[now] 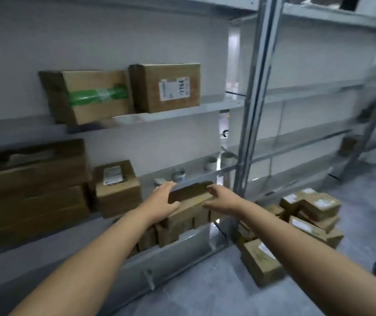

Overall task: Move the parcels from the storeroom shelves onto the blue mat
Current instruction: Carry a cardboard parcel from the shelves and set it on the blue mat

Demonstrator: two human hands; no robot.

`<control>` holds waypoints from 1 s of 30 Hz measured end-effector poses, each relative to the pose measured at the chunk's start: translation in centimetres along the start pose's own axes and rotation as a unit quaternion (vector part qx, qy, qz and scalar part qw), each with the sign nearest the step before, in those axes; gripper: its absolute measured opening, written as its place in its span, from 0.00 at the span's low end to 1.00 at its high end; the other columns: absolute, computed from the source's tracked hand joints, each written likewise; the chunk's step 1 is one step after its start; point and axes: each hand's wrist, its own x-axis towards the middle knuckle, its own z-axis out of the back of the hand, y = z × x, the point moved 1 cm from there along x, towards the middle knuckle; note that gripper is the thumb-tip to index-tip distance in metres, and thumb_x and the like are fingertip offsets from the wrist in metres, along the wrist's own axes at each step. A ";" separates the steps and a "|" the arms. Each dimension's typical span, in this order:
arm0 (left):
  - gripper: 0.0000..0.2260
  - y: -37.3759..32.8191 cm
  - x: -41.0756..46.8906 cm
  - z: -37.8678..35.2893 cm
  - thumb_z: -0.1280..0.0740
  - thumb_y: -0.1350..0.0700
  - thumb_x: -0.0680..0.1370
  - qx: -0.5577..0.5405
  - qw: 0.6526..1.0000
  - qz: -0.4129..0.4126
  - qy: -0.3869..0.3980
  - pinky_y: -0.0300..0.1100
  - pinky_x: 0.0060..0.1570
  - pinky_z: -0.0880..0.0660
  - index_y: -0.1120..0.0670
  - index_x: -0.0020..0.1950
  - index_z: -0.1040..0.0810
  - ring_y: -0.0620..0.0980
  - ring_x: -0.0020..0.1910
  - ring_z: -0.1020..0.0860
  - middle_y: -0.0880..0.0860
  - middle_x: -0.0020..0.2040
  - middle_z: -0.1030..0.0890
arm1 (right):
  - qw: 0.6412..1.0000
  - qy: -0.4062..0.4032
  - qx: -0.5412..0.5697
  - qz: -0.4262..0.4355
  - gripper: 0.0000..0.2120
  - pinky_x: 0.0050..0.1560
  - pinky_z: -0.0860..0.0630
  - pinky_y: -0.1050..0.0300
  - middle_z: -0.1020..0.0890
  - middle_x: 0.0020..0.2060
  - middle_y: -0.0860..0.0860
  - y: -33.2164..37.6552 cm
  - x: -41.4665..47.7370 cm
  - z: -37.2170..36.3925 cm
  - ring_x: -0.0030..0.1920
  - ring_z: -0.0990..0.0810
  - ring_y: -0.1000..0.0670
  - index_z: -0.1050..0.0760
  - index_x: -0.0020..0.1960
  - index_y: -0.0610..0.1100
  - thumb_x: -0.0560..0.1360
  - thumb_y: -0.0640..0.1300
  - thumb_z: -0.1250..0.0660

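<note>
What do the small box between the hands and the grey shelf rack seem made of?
The small brown box looks like matte cardboard: dull brown faces, folded edges. The grey shelf rack looks like metal, perhaps painted steel: thin upright, faint sheen.

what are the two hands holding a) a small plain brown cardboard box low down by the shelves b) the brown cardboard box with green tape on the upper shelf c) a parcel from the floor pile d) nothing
a: the left hand and right hand grip opposite ends of the small plain brown cardboard box.
</note>
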 end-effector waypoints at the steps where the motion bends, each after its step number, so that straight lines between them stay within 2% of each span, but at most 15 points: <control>1: 0.30 -1.7 1.6 -2.0 0.34 0.50 0.78 -0.008 1.000 -0.015 0.012 0.45 0.74 0.42 0.51 0.77 0.40 0.50 0.76 0.41 0.50 0.78 0.40 | 1.000 -0.007 0.002 -0.021 0.34 0.64 0.28 0.54 0.28 0.68 0.46 -2.7 -0.7 1.2 0.67 0.28 0.47 0.35 0.73 0.42 0.71 0.49 0.28; 4: 0.29 -6.0 5.3 -7.7 0.32 0.51 0.76 -0.029 0.997 -0.050 0.057 0.41 0.69 0.38 0.53 0.75 0.37 0.49 0.73 0.36 0.51 0.75 0.36 | 0.996 -0.032 0.023 -0.082 0.30 0.54 0.25 0.62 0.24 0.60 0.52 -10.1 -2.8 4.0 0.64 0.26 0.49 0.32 0.69 0.47 0.70 0.47 0.27; 5: 0.29 -7.1 6.4 -9.4 0.32 0.52 0.76 -0.027 0.995 -0.060 0.073 0.41 0.69 0.38 0.54 0.75 0.37 0.50 0.72 0.35 0.52 0.74 0.34 | 0.994 -0.038 0.027 -0.104 0.32 0.54 0.25 0.61 0.25 0.62 0.51 -12.2 -3.4 4.8 0.64 0.26 0.49 0.34 0.70 0.47 0.69 0.47 0.26; 8: 0.29 -10.1 10.3 -13.8 0.31 0.53 0.75 -0.018 0.990 -0.086 0.106 0.46 0.72 0.38 0.55 0.75 0.36 0.53 0.73 0.35 0.54 0.73 0.33 | 0.985 -0.059 0.036 -0.159 0.37 0.65 0.27 0.53 0.30 0.69 0.47 -17.9 -4.5 7.0 0.67 0.29 0.47 0.38 0.74 0.45 0.70 0.48 0.26; 10: 0.30 -12.0 13.1 -16.1 0.32 0.52 0.76 -0.005 0.986 -0.105 0.129 0.48 0.74 0.40 0.55 0.76 0.38 0.51 0.74 0.37 0.54 0.75 0.36 | 0.977 -0.080 0.053 -0.191 0.38 0.65 0.28 0.53 0.29 0.69 0.46 -21.2 -4.7 8.5 0.67 0.28 0.48 0.38 0.74 0.44 0.69 0.48 0.26; 17: 0.31 -18.0 24.8 -23.3 0.33 0.50 0.76 -0.010 0.971 -0.159 0.177 0.45 0.72 0.38 0.51 0.77 0.40 0.49 0.74 0.37 0.50 0.76 0.37 | 0.946 -0.133 0.090 -0.280 0.33 0.65 0.27 0.49 0.25 0.66 0.47 -30.6 -1.3 14.0 0.64 0.25 0.48 0.34 0.72 0.44 0.70 0.45 0.26; 19: 0.31 -19.8 28.7 -25.1 0.33 0.50 0.76 -0.023 0.970 -0.161 0.180 0.45 0.71 0.39 0.51 0.77 0.40 0.49 0.74 0.38 0.50 0.76 0.37 | 0.937 -0.148 0.086 -0.304 0.31 0.60 0.26 0.59 0.26 0.66 0.47 -32.9 0.5 16.3 0.63 0.26 0.49 0.34 0.72 0.43 0.72 0.45 0.28; 21: 0.30 -21.6 32.5 -26.8 0.32 0.51 0.76 -0.041 0.965 -0.168 0.195 0.44 0.70 0.38 0.50 0.76 0.39 0.49 0.73 0.37 0.50 0.75 0.36 | 0.929 -0.163 0.087 -0.321 0.27 0.47 0.30 0.73 0.25 0.65 0.48 -35.4 2.4 18.5 0.56 0.26 0.54 0.32 0.70 0.44 0.73 0.44 0.29; 22: 0.29 -22.5 34.2 -27.7 0.32 0.51 0.76 -0.050 0.962 -0.174 0.203 0.43 0.68 0.37 0.50 0.75 0.37 0.49 0.72 0.35 0.50 0.74 0.34 | 0.924 -0.171 0.087 -0.331 0.27 0.44 0.31 0.74 0.24 0.64 0.49 -36.6 3.3 19.5 0.54 0.26 0.54 0.32 0.70 0.44 0.73 0.44 0.29; 26: 0.25 -25.5 40.5 -31.2 0.32 0.52 0.75 -0.056 0.955 -0.194 0.215 0.40 0.62 0.36 0.48 0.72 0.33 0.49 0.70 0.32 0.49 0.70 0.31 | 0.905 -0.200 0.084 -0.365 0.27 0.56 0.32 0.61 0.25 0.65 0.46 -41.1 6.2 23.2 0.63 0.26 0.48 0.32 0.71 0.42 0.74 0.46 0.31; 30: 0.29 -29.0 46.0 -35.0 0.34 0.52 0.77 -0.037 0.950 -0.179 0.251 0.47 0.72 0.38 0.51 0.76 0.39 0.50 0.74 0.37 0.51 0.76 0.38 | 0.895 -0.213 0.098 -0.380 0.27 0.64 0.33 0.57 0.27 0.67 0.46 -45.8 8.1 26.5 0.67 0.29 0.47 0.33 0.71 0.41 0.75 0.45 0.31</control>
